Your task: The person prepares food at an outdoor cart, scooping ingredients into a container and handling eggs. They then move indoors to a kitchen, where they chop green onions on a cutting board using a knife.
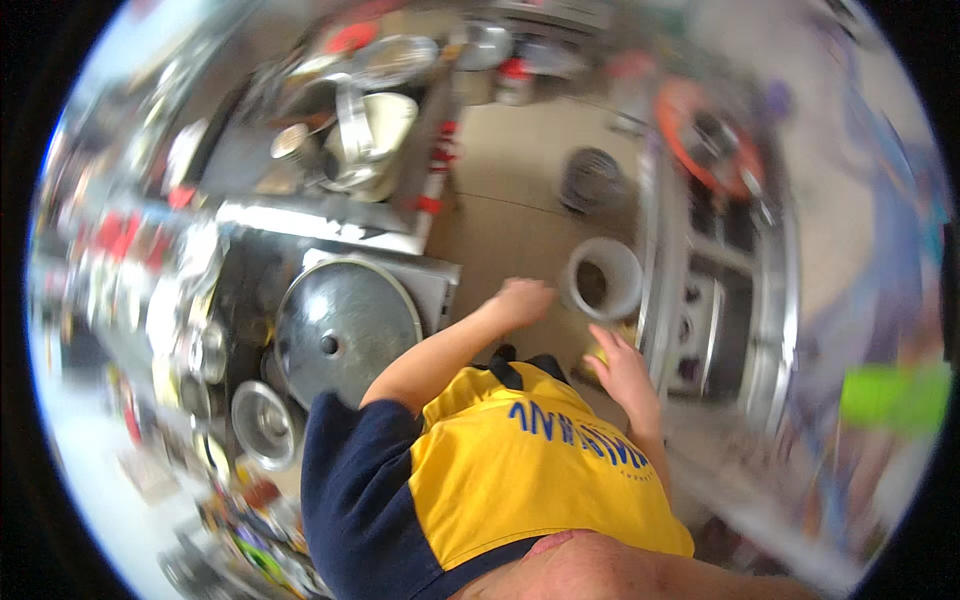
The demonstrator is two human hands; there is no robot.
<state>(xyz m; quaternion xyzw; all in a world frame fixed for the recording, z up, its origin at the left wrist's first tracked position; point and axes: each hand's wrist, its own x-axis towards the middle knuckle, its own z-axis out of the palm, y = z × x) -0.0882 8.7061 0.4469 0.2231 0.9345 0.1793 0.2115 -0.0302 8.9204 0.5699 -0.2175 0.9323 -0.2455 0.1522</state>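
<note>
My left hand (527, 301) is held over the tiled floor with its fingers curled; whether anything is inside it cannot be seen. On the right, my right hand (621, 369) has its fingers spread and seems to hold nothing. Just beyond it on the floor stands a white plastic bucket (632, 277) with something dark in the bottom. A yellowish thing, too blurred to name, lies partly hidden behind my right fingers. Nearest to my left forearm is a large round glass lid (352, 322) with a dark knob, on the cooktop at the left.
A grey mesh bin (592, 180) stands on the floor beyond the bucket. An orange basin (679, 120) rests at the steel sink counter (787, 330) on the right. To the left, pans, bowls and a metal pot (264, 425) crowd the counter. A red-and-white bottle (514, 82) is at the back.
</note>
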